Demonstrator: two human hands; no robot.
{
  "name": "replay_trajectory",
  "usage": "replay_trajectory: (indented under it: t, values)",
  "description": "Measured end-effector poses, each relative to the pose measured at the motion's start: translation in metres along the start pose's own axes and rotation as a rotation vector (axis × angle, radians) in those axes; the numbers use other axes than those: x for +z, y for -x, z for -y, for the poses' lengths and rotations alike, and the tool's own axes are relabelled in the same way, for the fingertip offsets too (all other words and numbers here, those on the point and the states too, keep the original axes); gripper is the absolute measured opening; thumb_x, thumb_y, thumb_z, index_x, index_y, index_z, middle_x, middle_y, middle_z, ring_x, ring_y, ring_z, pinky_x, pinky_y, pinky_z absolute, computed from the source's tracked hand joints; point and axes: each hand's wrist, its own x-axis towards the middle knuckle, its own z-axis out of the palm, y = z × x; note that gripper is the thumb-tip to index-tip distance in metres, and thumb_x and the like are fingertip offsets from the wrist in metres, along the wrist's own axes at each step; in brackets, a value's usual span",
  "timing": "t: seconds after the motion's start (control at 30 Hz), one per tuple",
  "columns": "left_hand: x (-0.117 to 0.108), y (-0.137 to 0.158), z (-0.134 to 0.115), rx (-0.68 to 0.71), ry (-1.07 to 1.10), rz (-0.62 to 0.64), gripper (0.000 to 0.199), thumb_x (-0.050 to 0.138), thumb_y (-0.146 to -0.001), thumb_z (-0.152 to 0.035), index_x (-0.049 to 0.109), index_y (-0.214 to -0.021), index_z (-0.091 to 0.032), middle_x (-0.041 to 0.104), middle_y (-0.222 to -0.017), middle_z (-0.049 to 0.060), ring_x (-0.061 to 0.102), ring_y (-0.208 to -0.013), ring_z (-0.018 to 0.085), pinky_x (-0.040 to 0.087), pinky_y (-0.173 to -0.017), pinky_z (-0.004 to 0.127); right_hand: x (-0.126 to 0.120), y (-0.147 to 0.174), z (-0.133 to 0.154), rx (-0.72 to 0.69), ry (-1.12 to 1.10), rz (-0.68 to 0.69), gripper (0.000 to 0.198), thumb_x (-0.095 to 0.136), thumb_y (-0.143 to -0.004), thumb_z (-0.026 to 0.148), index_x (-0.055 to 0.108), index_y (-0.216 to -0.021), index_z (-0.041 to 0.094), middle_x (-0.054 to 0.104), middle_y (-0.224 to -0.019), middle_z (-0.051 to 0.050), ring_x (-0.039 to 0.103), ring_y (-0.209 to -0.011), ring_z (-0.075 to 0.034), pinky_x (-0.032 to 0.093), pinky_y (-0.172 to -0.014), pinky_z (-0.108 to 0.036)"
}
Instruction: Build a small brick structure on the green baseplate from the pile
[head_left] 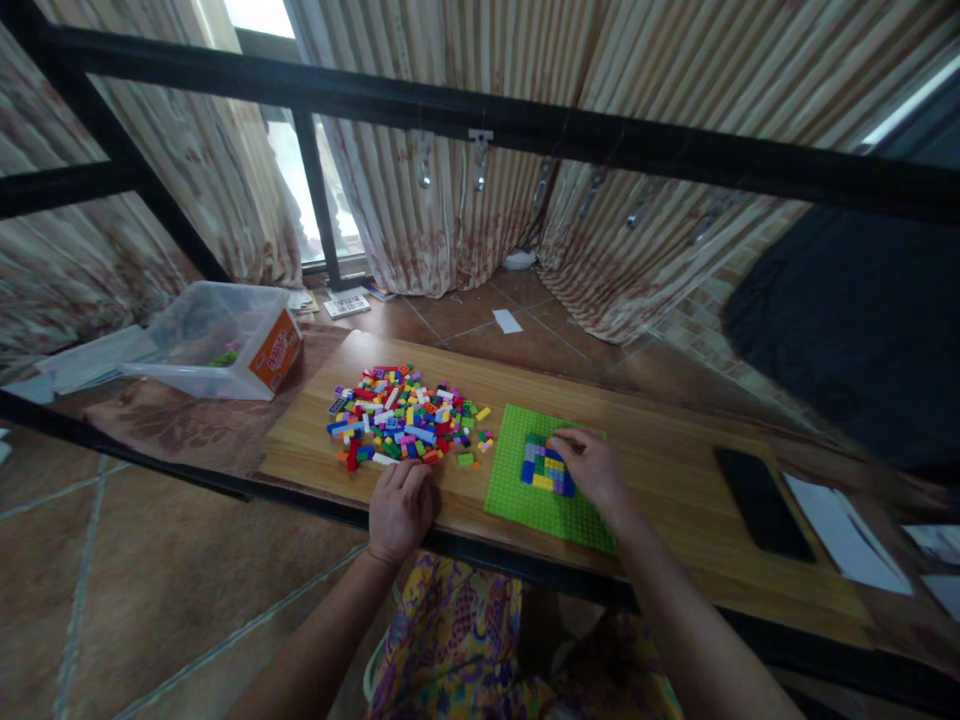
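A green studded baseplate (510,490) lies on the wooden board, bearing a small patch of blue, yellow, purple, grey and green building bricks (546,474). Over the patch's far right corner is my right hand (596,472). Its thumb and forefinger are pinched together at a small reddish brick (553,444), which they partly cover. My left hand (403,508) rests at the board's near edge, just below a loose pile of mixed coloured bricks (405,418). Its fingers are curled in; whatever they may hold is hidden.
A clear plastic box (180,330) with an orange label and a few bricks inside stands at the left. On the right lie a dark phone-like slab (761,503) and white papers (847,530). A black metal bar (525,125) crosses beyond the board, with curtains behind.
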Motion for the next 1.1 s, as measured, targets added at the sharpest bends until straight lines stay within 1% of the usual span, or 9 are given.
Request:
replay_trajectory:
  t: [0.1,0.2,0.37,0.6,0.83,1.0,1.1]
  values:
    - [0.000,0.000,0.000,-0.002,-0.010,-0.003,0.019,0.044,-0.087,-0.013,0.061,-0.091,-0.020,0.065,-0.094,0.008,0.057,-0.088,0.022,0.047,-0.080,0.035,0.005,-0.001,0.000,0.007,0.049,-0.037,0.041,0.055,-0.080,0.052,0.072,-0.094,0.018,0.067,-0.096,-0.011,0.060,-0.090,-0.024,0.046,-0.084,-0.040]
    - [0.000,0.000,0.000,0.004,-0.020,-0.009,0.019,0.043,-0.088,-0.013,0.061,-0.091,-0.019,0.065,-0.094,0.008,0.057,-0.088,0.022,0.047,-0.079,0.034,0.010,0.000,0.002,-0.001,0.148,-0.047,0.044,0.056,-0.079,0.054,0.072,-0.097,0.017,0.066,-0.100,-0.013,0.058,-0.098,-0.026,0.042,-0.091,-0.044]
    - [0.000,0.000,0.000,0.006,-0.024,-0.005,0.019,0.044,-0.088,-0.013,0.061,-0.092,-0.020,0.065,-0.094,0.008,0.057,-0.087,0.022,0.047,-0.079,0.034,0.015,0.002,0.006,0.001,0.245,-0.068,0.037,0.062,-0.076,0.052,0.073,-0.093,0.021,0.064,-0.100,-0.011,0.056,-0.098,-0.027,0.041,-0.090,-0.045]
    - [0.000,0.000,0.000,-0.002,-0.015,-0.015,0.017,0.045,-0.088,-0.013,0.061,-0.091,-0.020,0.065,-0.094,0.007,0.058,-0.087,0.022,0.047,-0.080,0.034,0.015,0.001,0.006,0.037,0.238,-0.052,0.032,0.064,-0.074,0.051,0.071,-0.090,0.024,0.061,-0.097,-0.008,0.055,-0.096,-0.026,0.042,-0.087,-0.042]
    - [0.000,-0.002,0.001,0.014,-0.026,-0.004,0.015,0.046,-0.088,-0.014,0.060,-0.090,-0.019,0.065,-0.093,0.008,0.058,-0.086,0.022,0.047,-0.079,0.033,0.013,0.000,0.012,0.142,0.284,0.049,0.031,0.063,-0.077,0.050,0.069,-0.096,0.027,0.060,-0.099,-0.009,0.052,-0.100,-0.029,0.041,-0.085,-0.045]
    - [-0.001,-0.003,0.001,0.032,-0.036,-0.016,0.015,0.046,-0.088,-0.015,0.060,-0.090,-0.020,0.065,-0.092,0.008,0.058,-0.084,0.022,0.047,-0.077,0.034,0.012,-0.001,0.011,0.100,0.233,0.022,0.032,0.064,-0.076,0.051,0.070,-0.095,0.026,0.060,-0.099,-0.009,0.054,-0.099,-0.027,0.042,-0.086,-0.044]
    - [-0.001,-0.003,0.001,0.032,-0.025,-0.019,0.017,0.045,-0.087,-0.014,0.060,-0.089,-0.021,0.065,-0.091,0.007,0.059,-0.084,0.022,0.048,-0.077,0.034,0.006,-0.002,0.007,0.046,0.123,0.036,0.030,0.055,-0.083,0.047,0.071,-0.094,0.024,0.063,-0.098,-0.008,0.057,-0.098,-0.024,0.043,-0.089,-0.042]
